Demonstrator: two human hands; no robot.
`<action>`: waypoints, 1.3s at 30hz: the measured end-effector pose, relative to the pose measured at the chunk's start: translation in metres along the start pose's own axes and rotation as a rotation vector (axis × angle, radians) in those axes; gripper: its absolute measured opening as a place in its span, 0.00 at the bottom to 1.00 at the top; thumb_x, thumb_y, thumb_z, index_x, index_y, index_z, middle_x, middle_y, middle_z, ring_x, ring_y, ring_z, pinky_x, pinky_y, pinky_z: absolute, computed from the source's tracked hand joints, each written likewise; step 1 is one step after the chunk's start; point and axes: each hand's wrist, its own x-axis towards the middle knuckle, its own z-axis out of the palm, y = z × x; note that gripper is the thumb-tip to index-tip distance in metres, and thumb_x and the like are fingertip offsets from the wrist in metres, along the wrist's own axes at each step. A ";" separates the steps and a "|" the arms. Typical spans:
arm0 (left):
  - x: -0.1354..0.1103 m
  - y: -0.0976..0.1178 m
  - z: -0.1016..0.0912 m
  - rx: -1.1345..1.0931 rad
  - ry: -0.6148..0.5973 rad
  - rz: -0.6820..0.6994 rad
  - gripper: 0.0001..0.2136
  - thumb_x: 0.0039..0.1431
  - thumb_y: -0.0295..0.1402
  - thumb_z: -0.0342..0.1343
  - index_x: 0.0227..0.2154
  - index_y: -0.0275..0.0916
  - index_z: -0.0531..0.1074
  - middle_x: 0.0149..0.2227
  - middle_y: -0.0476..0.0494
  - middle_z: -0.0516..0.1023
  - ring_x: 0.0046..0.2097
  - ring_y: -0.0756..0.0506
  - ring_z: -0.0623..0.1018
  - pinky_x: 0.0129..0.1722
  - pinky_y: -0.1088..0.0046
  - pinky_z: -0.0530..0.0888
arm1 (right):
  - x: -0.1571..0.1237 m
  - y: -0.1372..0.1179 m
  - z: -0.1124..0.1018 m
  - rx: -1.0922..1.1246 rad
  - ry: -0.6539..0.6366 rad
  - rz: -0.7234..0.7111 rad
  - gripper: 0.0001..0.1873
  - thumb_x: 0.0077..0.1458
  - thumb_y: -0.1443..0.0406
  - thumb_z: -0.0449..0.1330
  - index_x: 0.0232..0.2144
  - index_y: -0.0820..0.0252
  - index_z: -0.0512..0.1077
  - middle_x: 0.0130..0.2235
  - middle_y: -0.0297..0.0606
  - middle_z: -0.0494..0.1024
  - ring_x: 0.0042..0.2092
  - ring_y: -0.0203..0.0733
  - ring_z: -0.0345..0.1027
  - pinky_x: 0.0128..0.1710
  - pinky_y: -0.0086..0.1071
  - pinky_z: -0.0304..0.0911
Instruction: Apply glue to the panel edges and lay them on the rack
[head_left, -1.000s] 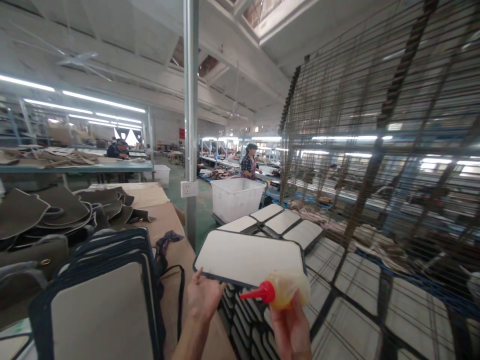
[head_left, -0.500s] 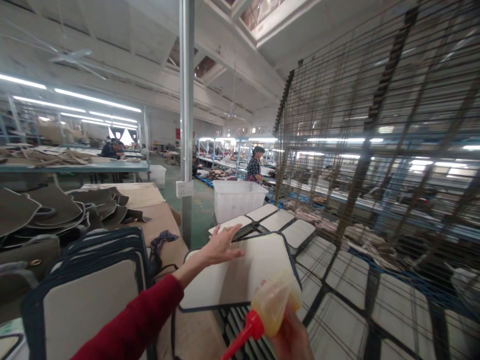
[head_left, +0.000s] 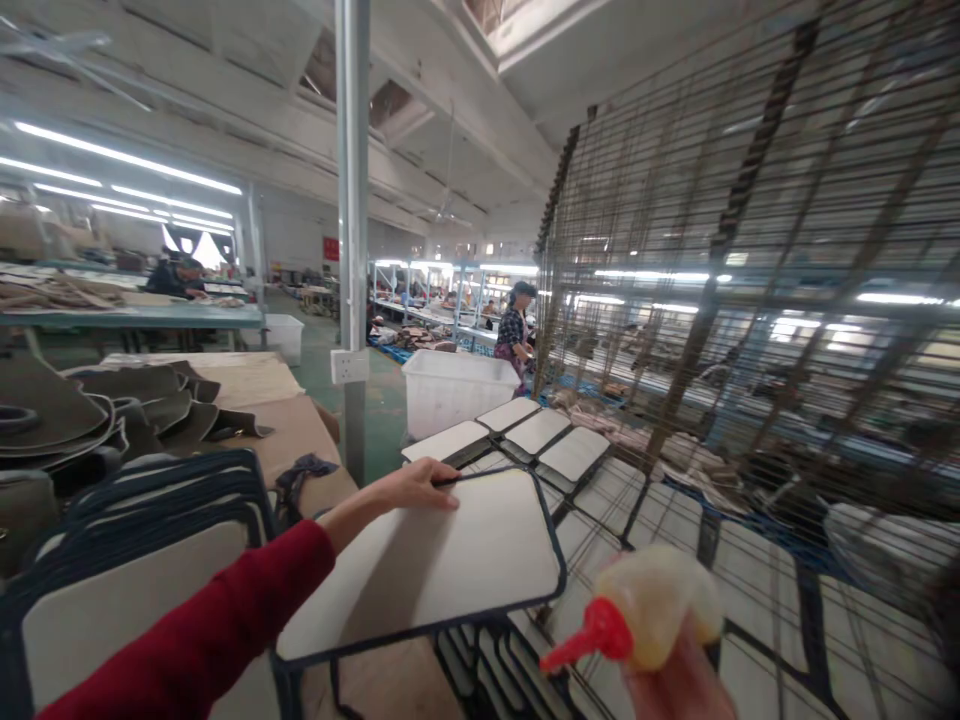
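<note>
My left hand (head_left: 418, 486), at the end of a red sleeve, grips the far edge of a white panel (head_left: 487, 545) with dark blue edging. The panel is tilted, and my arm covers part of its left side. In my right hand (head_left: 682, 680) is a translucent squeeze bottle (head_left: 664, 600) with yellowish contents. Its red nozzle (head_left: 592, 635) points left and down, apart from the panel. Left of my arm leans a stack of similar dark-edged panels (head_left: 135, 580).
Several white panels (head_left: 574, 455) lie in rows on a rack at the right, beneath a raised wire grid (head_left: 637, 220). Dark green pieces (head_left: 161, 415) cover the left table. A metal post (head_left: 352, 200) and a white bin (head_left: 457, 390) stand ahead. A person (head_left: 514, 325) stands beyond the bin.
My left hand has gone from open above the panel to gripping its far edge. The panel has shifted left in view. My right hand has moved right with the bottle.
</note>
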 end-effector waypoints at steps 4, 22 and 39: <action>-0.017 0.012 -0.005 -0.031 -0.112 -0.028 0.17 0.46 0.39 0.62 0.36 0.33 0.77 0.29 0.51 0.76 0.30 0.49 0.70 0.29 0.78 0.64 | 0.028 -0.048 0.033 -0.070 0.178 -0.272 0.29 0.34 0.53 0.73 0.42 0.51 0.76 0.42 0.38 0.79 0.46 0.49 0.72 0.52 0.46 0.65; -0.033 0.041 -0.010 -0.204 -0.330 -0.073 0.20 0.45 0.40 0.66 0.42 0.36 0.79 0.39 0.47 0.81 0.37 0.44 0.78 0.36 0.77 0.73 | 0.064 -0.076 0.050 -0.277 -0.061 -0.384 0.21 0.26 0.59 0.76 0.27 0.56 0.77 0.30 0.37 0.77 0.30 0.40 0.71 0.28 0.30 0.71; -0.030 0.041 -0.007 -0.265 -0.405 -0.089 0.20 0.47 0.38 0.65 0.43 0.37 0.78 0.37 0.45 0.82 0.37 0.42 0.79 0.39 0.71 0.75 | 0.048 -0.082 0.043 -0.300 -0.173 -0.359 0.27 0.29 0.56 0.75 0.37 0.51 0.77 0.37 0.41 0.80 0.37 0.51 0.76 0.40 0.45 0.72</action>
